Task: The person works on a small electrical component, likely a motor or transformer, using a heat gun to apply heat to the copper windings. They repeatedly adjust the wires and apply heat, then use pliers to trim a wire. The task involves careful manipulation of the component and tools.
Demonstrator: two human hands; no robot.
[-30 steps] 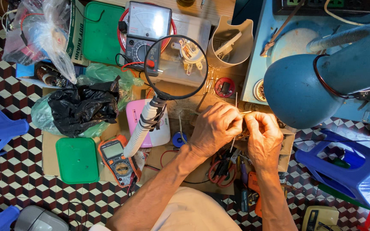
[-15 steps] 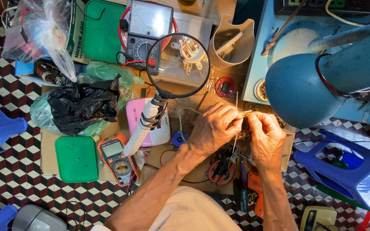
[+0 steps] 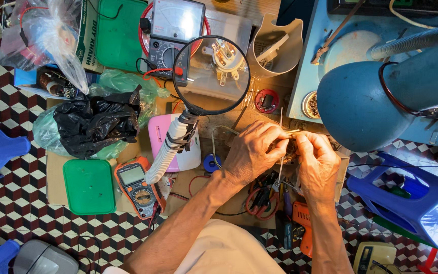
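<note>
- I see a small dark part (image 3: 289,148) pinched between my two hands at mid-surface, mostly hidden by fingers; I cannot tell what it is.
- My left hand (image 3: 254,152) is closed on the part from the left, fingers curled over it.
- My right hand (image 3: 318,160) is closed on it from the right, thumb and fingertips meeting the left hand's.
- A thin wire (image 3: 281,122) sticks up from between the hands.
- Just below the hands lie red-handled pliers (image 3: 259,200) and an orange tool (image 3: 304,226) on the surface (image 3: 57,177).
- A magnifier (image 3: 211,75) on a white flexible neck stands left of the hands, lens above them.
- Behind the lens sits a clear box (image 3: 229,30); through the glass I see a metal fitting inside, its kind unclear.
- A white cup (image 3: 276,45) holds a pale tool leaning on its wall.
- A small round tin (image 3: 311,105) holds something dark and grainy.
- A black bag (image 3: 97,122) lies in a green bag (image 3: 128,83); contents hidden.
- A clear bag (image 3: 44,35) holds red wires.
- An orange meter (image 3: 137,186) lies beside a green lid (image 3: 88,186).
- A blue lamp (image 3: 376,99) hangs at right.
</note>
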